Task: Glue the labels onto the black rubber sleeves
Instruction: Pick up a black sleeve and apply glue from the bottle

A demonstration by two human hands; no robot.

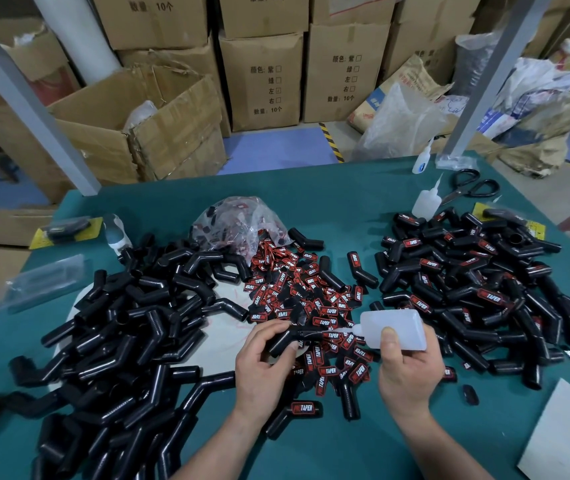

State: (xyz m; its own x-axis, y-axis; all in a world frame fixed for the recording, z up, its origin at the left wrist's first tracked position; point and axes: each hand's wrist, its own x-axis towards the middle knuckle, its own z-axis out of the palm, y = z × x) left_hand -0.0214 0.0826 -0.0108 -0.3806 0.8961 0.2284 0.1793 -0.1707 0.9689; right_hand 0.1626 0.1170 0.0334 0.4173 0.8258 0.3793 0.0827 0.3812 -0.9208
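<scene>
Our left hand (269, 356) grips a bent black rubber sleeve (285, 341) over the heap of red-and-black labels (297, 296), our right hand (410, 370) clasps the translucent plastic glue bottle (394, 329) aimed at it, so we should squeeze lightly for one thin bead

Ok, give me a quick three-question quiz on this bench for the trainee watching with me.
1. True or false: the right hand holds the glue bottle, nozzle toward the sleeve in the left hand.
2. The labelled sleeves lie: A) left of the loose labels; B) right of them; C) in a carton.
3. Fill in: the labels spill from a clear plastic ____.
Key: 1 true; 2 B; 3 bag.
</scene>
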